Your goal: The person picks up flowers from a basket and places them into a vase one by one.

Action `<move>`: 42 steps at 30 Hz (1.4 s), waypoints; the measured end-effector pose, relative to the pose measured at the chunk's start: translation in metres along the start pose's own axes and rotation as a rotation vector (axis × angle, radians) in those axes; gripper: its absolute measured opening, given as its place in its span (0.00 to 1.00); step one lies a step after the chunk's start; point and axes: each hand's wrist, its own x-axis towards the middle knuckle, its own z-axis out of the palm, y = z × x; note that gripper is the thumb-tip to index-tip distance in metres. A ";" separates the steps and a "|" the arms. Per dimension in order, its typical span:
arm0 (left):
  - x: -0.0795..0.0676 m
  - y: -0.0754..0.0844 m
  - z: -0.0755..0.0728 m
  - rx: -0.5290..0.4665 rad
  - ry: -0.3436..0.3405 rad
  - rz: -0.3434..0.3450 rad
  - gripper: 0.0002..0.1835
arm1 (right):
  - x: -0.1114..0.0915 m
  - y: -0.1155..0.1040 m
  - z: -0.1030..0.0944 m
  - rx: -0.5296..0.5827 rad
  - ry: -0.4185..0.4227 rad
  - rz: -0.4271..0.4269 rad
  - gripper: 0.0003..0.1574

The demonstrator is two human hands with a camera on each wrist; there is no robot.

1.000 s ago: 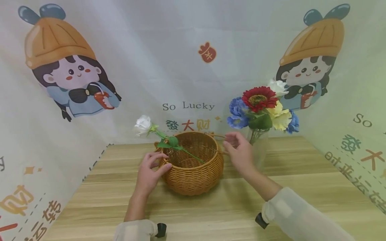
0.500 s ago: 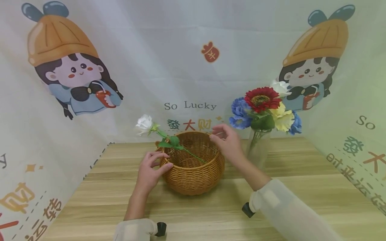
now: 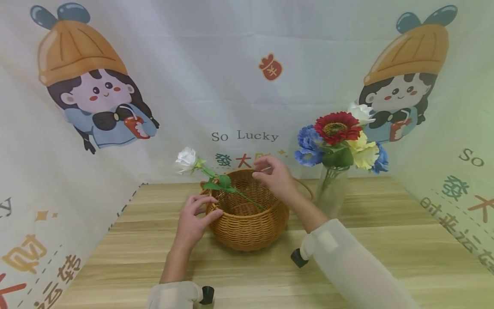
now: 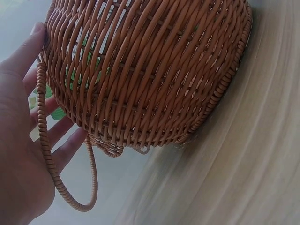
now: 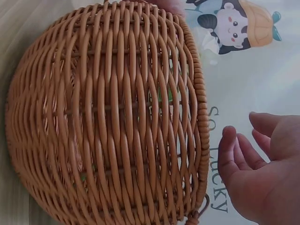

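A round brown wicker basket [image 3: 247, 231] stands on the wooden table. In it leans a white rose [image 3: 187, 159] with green leaves, its bloom past the left rim and its stem [image 3: 248, 199] running down inside. My left hand [image 3: 193, 221] holds the basket's left rim; the left wrist view shows the thumb at the rim and a looped handle [image 4: 52, 171] across the palm. Over the basket's back right rim hovers my right hand [image 3: 275, 178], fingers loosely bent and nothing in them. The right wrist view shows that hand [image 5: 262, 164] apart from the rim.
Right of the basket stands a clear vase [image 3: 331, 193] with red, blue, yellow and white flowers. The basket's right handle [image 3: 306, 189] sticks out towards it. A printed cloth [image 3: 216, 86] hangs behind and along both sides of the table.
My right hand has left the basket's right handle and moved left over the rim. My left hand, the basket and the rose stay in place.
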 end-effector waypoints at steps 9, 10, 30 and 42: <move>-0.001 0.000 0.000 0.010 0.003 0.002 0.15 | 0.013 0.009 0.017 -0.006 -0.036 0.071 0.17; -0.001 0.000 0.000 0.009 0.003 0.000 0.16 | 0.015 0.011 0.019 -0.003 -0.041 0.073 0.17; -0.002 0.003 0.004 0.014 0.004 0.021 0.15 | 0.029 0.034 0.036 -0.242 -0.268 0.149 0.14; -0.001 0.004 0.003 0.005 0.007 0.015 0.14 | 0.034 0.039 0.042 -0.393 -0.440 0.216 0.19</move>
